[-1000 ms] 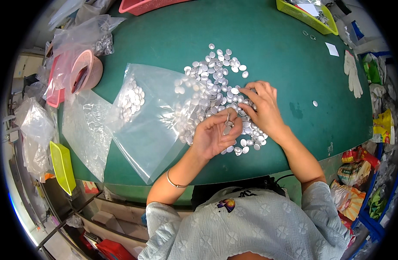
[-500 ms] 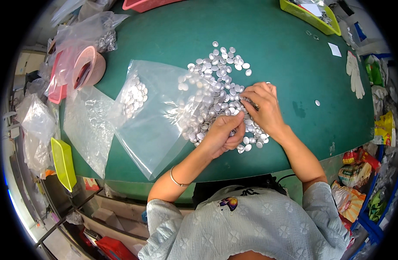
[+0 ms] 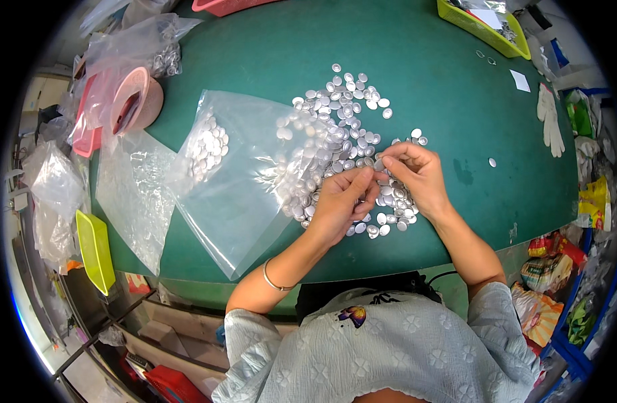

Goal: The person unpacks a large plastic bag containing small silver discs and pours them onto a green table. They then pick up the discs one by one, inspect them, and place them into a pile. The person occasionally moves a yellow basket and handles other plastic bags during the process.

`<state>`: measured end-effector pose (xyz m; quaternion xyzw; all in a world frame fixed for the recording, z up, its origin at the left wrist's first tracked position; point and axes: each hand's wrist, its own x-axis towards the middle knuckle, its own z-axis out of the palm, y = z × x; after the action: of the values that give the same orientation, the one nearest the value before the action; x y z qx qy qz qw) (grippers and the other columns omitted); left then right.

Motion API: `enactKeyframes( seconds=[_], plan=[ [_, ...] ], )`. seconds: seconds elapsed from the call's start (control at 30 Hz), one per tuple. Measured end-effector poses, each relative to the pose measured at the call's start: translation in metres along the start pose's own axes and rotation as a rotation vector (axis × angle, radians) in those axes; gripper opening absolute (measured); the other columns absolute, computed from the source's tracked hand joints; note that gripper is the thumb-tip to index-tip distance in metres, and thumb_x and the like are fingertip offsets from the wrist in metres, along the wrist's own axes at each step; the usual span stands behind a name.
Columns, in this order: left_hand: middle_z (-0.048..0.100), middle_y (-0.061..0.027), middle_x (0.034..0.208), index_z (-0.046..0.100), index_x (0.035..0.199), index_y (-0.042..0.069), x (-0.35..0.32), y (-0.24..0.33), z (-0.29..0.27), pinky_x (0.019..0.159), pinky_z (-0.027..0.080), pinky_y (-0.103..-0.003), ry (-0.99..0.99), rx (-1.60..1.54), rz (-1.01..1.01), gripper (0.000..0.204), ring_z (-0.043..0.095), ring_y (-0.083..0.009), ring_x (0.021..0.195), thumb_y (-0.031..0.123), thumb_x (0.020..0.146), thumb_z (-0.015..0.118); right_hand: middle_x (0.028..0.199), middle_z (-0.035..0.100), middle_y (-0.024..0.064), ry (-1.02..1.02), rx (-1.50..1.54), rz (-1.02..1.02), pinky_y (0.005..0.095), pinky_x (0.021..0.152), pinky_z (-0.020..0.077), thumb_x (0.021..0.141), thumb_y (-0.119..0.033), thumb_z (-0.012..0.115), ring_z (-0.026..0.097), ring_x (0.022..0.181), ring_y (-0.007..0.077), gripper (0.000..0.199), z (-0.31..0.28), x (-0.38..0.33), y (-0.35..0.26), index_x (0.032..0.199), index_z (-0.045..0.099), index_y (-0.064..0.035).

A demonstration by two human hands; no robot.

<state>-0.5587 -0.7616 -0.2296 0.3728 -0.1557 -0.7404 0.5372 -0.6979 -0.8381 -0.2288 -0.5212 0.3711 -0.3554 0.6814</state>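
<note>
Dozens of silver oval pieces [image 3: 349, 145] lie heaped on the green table [image 3: 436, 80], from its middle toward its near edge. Both hands are over the heap's right side, almost touching. The right hand [image 3: 422, 178] seems to pinch one piece [image 3: 379, 164] between thumb and forefinger. The left hand [image 3: 342, 201] is curled, thumb pressed against the bent forefinger; one cannot tell what it holds. Left of it, a clear bag [image 3: 231, 201] with pieces inside partly covers the heap. One loose oval [image 3: 492, 162] and a white glove [image 3: 550, 121] lie toward the table's right edge; a yellow-green basket [image 3: 480, 28] stands at its far right corner.
</note>
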Motion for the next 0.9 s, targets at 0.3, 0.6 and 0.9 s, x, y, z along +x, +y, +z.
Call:
enactKeyframes(
  seconds=[0.3, 0.6, 0.9],
  plan=[
    [0.047, 0.0010, 0.061, 0.060, 0.088, -0.001, 0.000, -0.003, -0.001, 0.039, 0.021, -0.017, 0.010, 0.123, 0.146, 0.020, 0.032, -0.0021, 0.045, 0.017, 0.090, 0.050, 0.078, 0.060, 0.0017, -0.088, -0.018, 0.018, 0.0184, 0.062, 0.0424, 0.082, -0.005, 0.058, 0.054, 0.071, 0.0042, 0.006, -0.006, -0.002, -0.003, 0.084, 0.059, 0.0008],
    [0.046, -0.0011, 0.060, 0.053, 0.084, 0.002, -0.002, 0.001, 0.001, 0.040, 0.022, -0.018, -0.011, 0.083, 0.122, 0.020, 0.031, -0.0038, 0.046, 0.019, 0.091, 0.047, 0.081, 0.060, 0.0034, -0.193, 0.101, 0.097, 0.0210, 0.068, 0.0458, 0.084, -0.008, 0.058, 0.057, 0.075, 0.0073, 0.009, -0.006, -0.005, -0.004, 0.086, 0.057, 0.0005],
    [0.048, -0.0006, 0.063, 0.052, 0.090, 0.001, -0.002, -0.001, 0.002, 0.039, 0.021, -0.017, -0.013, 0.048, 0.183, 0.016, 0.034, -0.0031, 0.047, 0.017, 0.090, 0.050, 0.079, 0.060, 0.0046, -0.224, 0.150, 0.086, 0.0234, 0.065, 0.0451, 0.082, -0.006, 0.059, 0.057, 0.075, 0.0100, 0.007, -0.002, -0.008, -0.009, 0.083, 0.057, 0.0008]
  ],
)
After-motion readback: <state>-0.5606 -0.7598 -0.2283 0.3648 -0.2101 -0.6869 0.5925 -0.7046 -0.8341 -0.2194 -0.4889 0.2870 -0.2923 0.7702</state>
